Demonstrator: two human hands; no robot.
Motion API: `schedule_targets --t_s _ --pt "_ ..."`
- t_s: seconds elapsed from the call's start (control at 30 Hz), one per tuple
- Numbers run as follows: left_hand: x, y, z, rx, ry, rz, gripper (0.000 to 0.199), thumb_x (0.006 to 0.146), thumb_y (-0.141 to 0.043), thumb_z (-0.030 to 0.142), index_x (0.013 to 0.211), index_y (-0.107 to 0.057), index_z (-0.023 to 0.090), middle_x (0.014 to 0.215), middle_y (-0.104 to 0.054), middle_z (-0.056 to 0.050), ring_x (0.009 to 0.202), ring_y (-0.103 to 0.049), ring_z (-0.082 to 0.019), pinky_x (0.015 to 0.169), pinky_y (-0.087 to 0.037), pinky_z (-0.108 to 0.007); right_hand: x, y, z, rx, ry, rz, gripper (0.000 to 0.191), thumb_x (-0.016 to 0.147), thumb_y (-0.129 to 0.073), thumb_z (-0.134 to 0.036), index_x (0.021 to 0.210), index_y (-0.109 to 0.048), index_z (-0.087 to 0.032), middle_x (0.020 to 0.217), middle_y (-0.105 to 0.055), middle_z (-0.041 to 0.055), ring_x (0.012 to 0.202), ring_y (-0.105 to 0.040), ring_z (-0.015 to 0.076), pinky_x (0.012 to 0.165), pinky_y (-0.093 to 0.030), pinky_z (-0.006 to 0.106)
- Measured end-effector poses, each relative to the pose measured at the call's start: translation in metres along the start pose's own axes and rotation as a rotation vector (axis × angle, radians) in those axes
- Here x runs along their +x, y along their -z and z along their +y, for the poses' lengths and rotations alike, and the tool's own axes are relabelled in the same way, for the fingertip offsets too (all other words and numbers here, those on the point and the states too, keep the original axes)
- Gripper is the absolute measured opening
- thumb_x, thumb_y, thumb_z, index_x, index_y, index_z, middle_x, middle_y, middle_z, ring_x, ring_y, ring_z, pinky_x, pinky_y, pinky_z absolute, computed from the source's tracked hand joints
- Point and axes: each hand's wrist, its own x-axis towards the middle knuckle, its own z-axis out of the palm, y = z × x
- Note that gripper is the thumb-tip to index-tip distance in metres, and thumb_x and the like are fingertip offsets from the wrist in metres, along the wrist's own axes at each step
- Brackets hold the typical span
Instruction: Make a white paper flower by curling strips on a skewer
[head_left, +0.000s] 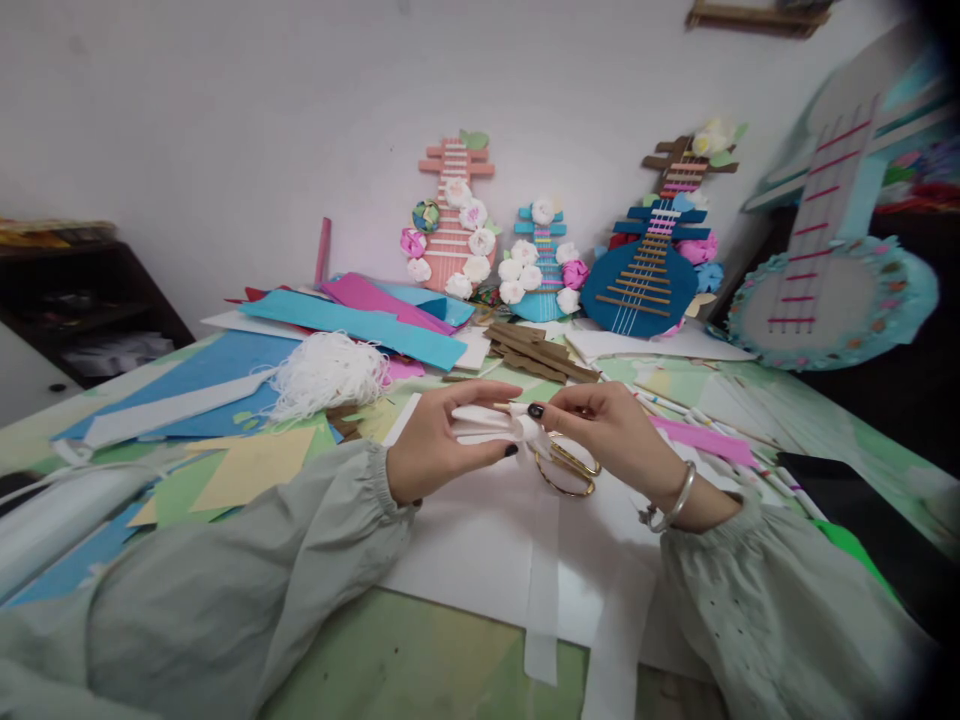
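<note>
While the left hand (427, 437) holds white paper (480, 424) above a white sheet (465, 535), fingers curved about it, fingers of the right hand (615, 435) pinch its three-o'clock end. From the paper: scissors (575, 460), four o'clock; brown strips (536, 352), one o'clock; yarn (330, 375), nearly ten.

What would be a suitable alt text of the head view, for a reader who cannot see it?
A person's left hand and right hand hold white paper near gold-handled scissors, above a white sheet on a green table. Behind are white string, coloured paper and flower-decorated model instruments.
</note>
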Motion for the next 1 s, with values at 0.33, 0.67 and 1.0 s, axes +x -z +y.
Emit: schedule_targets --t_s 0.33,0.67,1.0 --pt "0.0 -0.004 -0.005 -0.03 0.045 0.12 0.043 0.063 -0.075 0.028 0.102 -0.065 0.014 0.091 -0.07 -0.009 0.079 -0.068 -0.019 0.067 -0.056 -0.025 -0.004 -0.007 -0.004 0.194 -0.089 -0.031 0.04 0.073 -0.06 -0.048 0.057 -0.065 -0.013 0.047 -0.043 -0.0018 0.047 -0.033 0.007 0.043 -0.021 0.022" --pt "0.007 0.008 -0.006 0.001 0.012 -0.041 0.038 0.061 -0.072 0.02 0.099 -0.066 0.014 0.088 -0.072 -0.008 0.071 -0.068 -0.017 0.058 -0.054 -0.022 -0.006 -0.004 -0.013 0.365 -0.246 -0.071 0.031 0.061 -0.072 -0.041 0.052 -0.067 -0.012 0.042 -0.049 -0.0004 0.042 -0.035 0.0055 0.04 -0.023 0.021" --pt "0.008 0.01 -0.005 -0.099 0.025 -0.085 0.042 0.062 -0.075 0.023 0.1 -0.061 0.015 0.089 -0.072 -0.009 0.072 -0.069 -0.018 0.056 -0.054 -0.021 -0.007 -0.007 -0.01 0.501 -0.292 -0.103 0.027 0.058 -0.075 -0.037 0.053 -0.066 -0.012 0.044 -0.05 -0.0016 0.043 -0.035 0.0052 0.042 -0.023 0.021"
